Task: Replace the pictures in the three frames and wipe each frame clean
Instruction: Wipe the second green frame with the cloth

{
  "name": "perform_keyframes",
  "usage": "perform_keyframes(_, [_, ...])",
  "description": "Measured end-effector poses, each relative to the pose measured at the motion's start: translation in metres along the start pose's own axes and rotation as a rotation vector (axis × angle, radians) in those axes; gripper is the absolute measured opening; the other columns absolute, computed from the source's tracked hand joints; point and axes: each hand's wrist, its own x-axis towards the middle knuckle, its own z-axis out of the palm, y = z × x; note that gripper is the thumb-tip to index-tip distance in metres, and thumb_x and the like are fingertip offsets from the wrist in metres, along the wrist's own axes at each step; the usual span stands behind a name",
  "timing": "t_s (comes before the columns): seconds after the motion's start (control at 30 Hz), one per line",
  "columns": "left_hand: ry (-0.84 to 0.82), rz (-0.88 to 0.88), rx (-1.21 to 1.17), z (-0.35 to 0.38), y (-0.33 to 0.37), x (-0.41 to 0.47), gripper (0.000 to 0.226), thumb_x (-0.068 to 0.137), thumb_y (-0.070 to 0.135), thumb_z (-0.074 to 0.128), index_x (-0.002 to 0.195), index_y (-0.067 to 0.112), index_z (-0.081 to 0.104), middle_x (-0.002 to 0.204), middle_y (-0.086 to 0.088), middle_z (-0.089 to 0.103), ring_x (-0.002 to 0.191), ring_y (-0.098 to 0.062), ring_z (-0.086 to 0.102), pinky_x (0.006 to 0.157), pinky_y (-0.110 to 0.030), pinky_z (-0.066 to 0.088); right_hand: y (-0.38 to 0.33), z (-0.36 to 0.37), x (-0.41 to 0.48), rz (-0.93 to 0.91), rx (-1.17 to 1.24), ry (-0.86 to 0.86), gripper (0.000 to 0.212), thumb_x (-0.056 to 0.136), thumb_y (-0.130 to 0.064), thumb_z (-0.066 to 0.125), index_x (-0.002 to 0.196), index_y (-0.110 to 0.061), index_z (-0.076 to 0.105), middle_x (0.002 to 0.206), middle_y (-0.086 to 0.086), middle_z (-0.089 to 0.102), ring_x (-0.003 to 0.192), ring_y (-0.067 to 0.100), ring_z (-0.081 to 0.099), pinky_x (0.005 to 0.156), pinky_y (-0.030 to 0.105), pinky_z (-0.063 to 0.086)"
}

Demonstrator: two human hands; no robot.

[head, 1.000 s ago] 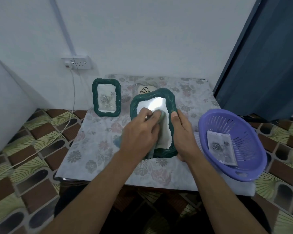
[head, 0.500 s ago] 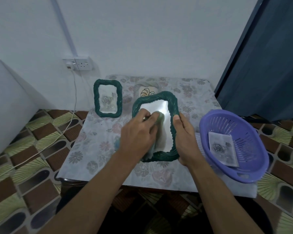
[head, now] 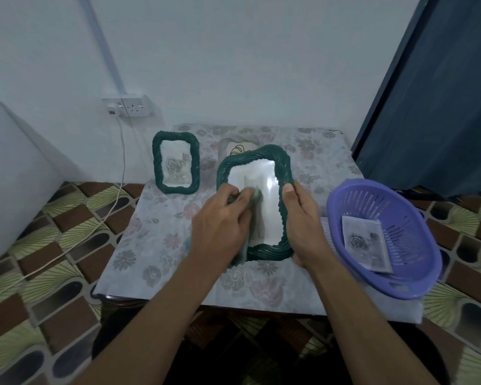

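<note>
A green woven picture frame [head: 282, 168] stands tilted at the middle of the table, its glass glaring white. My right hand [head: 303, 226] grips its right edge, thumb on the front rim. My left hand [head: 220, 226] holds a pale green cloth [head: 254, 215] and presses it on the left part of the glass. A second green frame [head: 176, 165] with a rose picture stands upright at the back left. Behind the held frame, a third object with a drawing [head: 238, 148] peeks out, mostly hidden.
A purple plastic basket [head: 400, 207] sits at the table's right edge with a rose picture [head: 364, 247] lying inside. The table [head: 150, 245] has a flowered cover. A wall socket [head: 128, 106] with a white cable is at the back left, and a dark curtain [head: 442, 93] hangs on the right.
My left hand has slid the cloth a little up and across the glass. The frame has tipped slightly more upright. My right hand keeps its hold on the right edge.
</note>
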Motion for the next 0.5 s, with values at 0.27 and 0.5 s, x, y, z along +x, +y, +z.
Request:
perform_keyframes(0.27, [0.002, -0.012, 0.011, -0.010, 0.001, 0.026, 0.034, 0.093, 0.027, 0.045, 0.110, 0.014, 0.071, 0.094, -0.007, 0.060, 0.064, -0.018, 0.051, 0.051, -0.024, 0.036, -0.011, 0.005, -0.002, -0.027, -0.005, -0.033, 0.033, 0.102, -0.036, 0.043, 0.101, -0.006, 0.058, 0.094, 0.029, 0.057, 0.080, 0.038, 0.053, 0.078, 0.046, 0.047])
perform_keyframes(0.5, [-0.041, 0.065, -0.010, -0.002, 0.001, -0.007, 0.033, 0.086, 0.022, 0.051, 0.108, 0.012, 0.074, 0.089, -0.007, 0.062, 0.064, -0.021, 0.056, 0.052, -0.021, 0.036, -0.013, -0.006, 0.005, 0.019, -0.004, 0.019, 0.029, 0.109, -0.022, 0.038, 0.104, -0.017, 0.066, 0.095, 0.003, 0.074, 0.089, 0.016, 0.067, 0.083, 0.039, 0.057])
